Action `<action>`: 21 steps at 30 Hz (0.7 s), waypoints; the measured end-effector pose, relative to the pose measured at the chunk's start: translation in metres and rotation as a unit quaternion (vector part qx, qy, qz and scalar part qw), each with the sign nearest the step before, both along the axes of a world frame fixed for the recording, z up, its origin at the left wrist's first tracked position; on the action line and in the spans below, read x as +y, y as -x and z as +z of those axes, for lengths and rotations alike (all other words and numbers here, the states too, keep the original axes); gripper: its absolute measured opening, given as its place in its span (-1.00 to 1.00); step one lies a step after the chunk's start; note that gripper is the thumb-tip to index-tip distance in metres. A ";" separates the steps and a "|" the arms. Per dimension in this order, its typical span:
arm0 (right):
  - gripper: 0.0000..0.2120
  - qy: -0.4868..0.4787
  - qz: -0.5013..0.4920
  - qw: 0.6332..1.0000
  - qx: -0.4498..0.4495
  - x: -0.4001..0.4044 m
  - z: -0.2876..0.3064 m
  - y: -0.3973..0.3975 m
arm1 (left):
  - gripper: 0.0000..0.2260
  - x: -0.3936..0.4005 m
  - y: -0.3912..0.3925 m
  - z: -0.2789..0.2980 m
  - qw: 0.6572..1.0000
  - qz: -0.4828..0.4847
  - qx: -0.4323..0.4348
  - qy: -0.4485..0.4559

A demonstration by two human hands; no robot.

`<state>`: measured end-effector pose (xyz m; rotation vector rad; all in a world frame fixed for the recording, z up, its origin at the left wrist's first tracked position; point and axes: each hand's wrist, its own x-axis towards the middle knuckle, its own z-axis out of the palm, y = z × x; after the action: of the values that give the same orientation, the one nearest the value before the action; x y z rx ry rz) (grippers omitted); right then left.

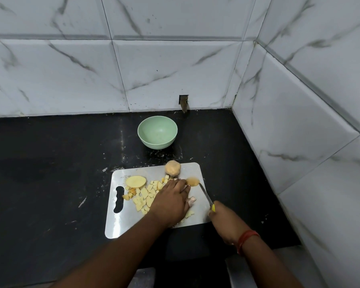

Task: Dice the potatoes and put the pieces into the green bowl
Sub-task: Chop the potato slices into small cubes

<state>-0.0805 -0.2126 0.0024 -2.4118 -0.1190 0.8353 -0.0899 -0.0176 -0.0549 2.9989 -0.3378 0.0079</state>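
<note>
Fingers of the left hand (170, 201) lie straight and together, flat on the cutting board (121, 223), pressing on the potato pieces (143, 196). Fingers of the right hand (223, 221) are curled round the yellow handle of the knife (206, 196); its blade points away from the person, the tip just beside a potato slice (192, 181) with brown skin. No brand or writing can be read anywhere. Worktop (50, 173) is black stone w/ white specks, set in a corner of white marble-look wall tiles (175, 69) (a small dark hole sits low in the back wall). Diced pieces lie left of and partly under the left hand; 1 half potato (136, 181) lies cut side up near the board's handle slot. 1 whole potato (173, 167) stands at the board's far edge, just beyond the fingertips. Green bowl (157, 132) stands behind the board, well apart from both hands.
</note>
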 end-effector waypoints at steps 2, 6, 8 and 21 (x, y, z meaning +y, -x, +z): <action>-0.85 -0.035 -0.036 0.999 0.000 -0.001 0.001 -0.002 | -0.43 -0.003 0.000 0.004 1.000 0.007 0.004 0.021; -0.84 -0.068 -0.083 0.994 0.010 -0.003 -0.002 -0.009 | -0.43 -0.015 -0.013 0.009 0.998 -0.047 0.032 0.014; -0.83 -0.069 -0.090 0.993 0.012 -0.003 -0.004 -0.010 | -0.40 -0.019 -0.022 0.008 0.997 -0.049 0.061 -0.012; -0.83 -0.045 -0.092 0.995 0.020 0.005 0.003 -0.017 | -0.59 -0.007 -0.017 0.003 0.994 -0.053 -0.050 -0.084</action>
<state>-0.0638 -0.2078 0.0051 -2.2812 0.0790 0.7750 -0.0731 -0.0244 -0.0520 3.1500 -0.5323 0.1255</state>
